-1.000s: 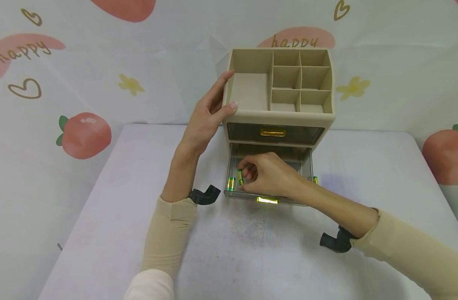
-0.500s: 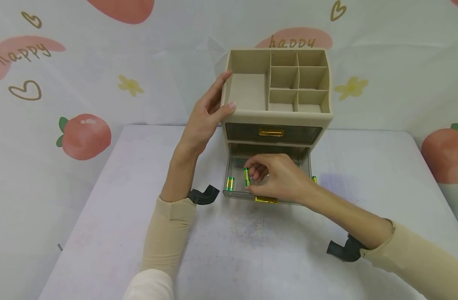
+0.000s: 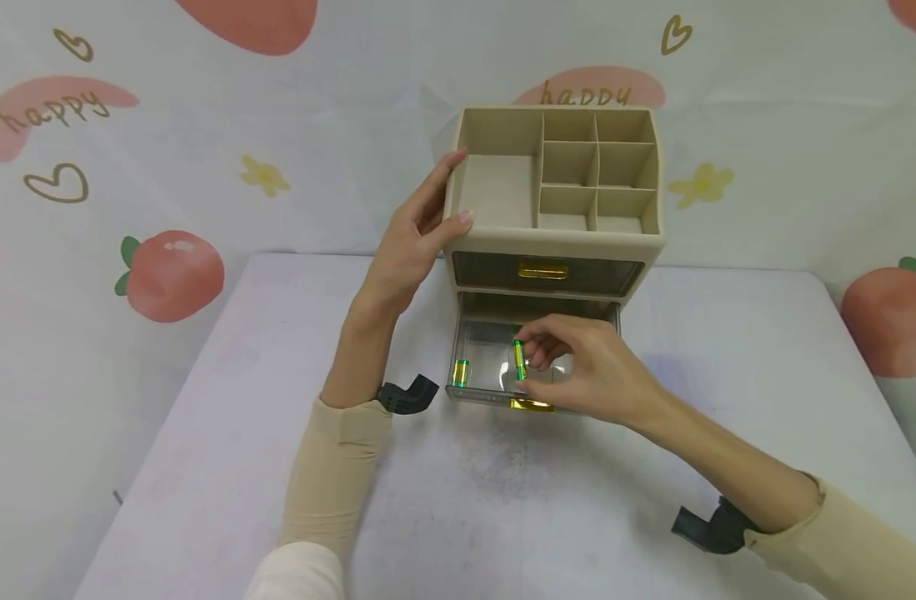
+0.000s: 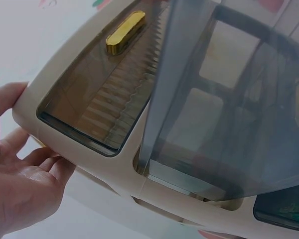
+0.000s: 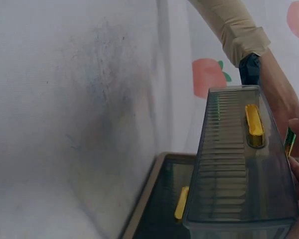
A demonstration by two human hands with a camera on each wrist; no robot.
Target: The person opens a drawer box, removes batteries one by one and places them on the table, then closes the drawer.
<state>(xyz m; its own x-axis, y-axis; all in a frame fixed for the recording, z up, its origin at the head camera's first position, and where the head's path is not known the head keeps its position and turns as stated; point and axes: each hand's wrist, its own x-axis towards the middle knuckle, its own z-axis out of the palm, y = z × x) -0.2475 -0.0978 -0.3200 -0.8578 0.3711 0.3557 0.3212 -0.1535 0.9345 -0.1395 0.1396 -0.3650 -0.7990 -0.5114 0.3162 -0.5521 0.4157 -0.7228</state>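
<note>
A beige desktop drawer organizer [image 3: 495,240] stands at the back of the table. My left hand [image 3: 407,246] grips its upper left side, thumb on the front rim; in the left wrist view that hand [image 4: 27,174] holds the corner. A clear drawer [image 3: 478,367] is pulled out below the top one. Above its floor my right hand [image 3: 596,367] pinches a green-and-gold battery [image 3: 519,360] between thumb and fingers. The battery [image 3: 461,373] or pair lying at the drawer's left front looks the same. The right hand covers the drawer's right part.
The upper drawer [image 3: 476,268], with a gold handle [image 3: 543,272], is closed. Divided compartments [image 3: 570,160] fill the organizer's top right. In the right wrist view another drawer [image 5: 167,199] sits beneath the pulled-out one. A white cloth with fruit prints [image 3: 337,150] hangs behind the table.
My right hand has moved to the right across the drawer with the battery, away from the one at the left. The left hand keeps its grip on the organizer.
</note>
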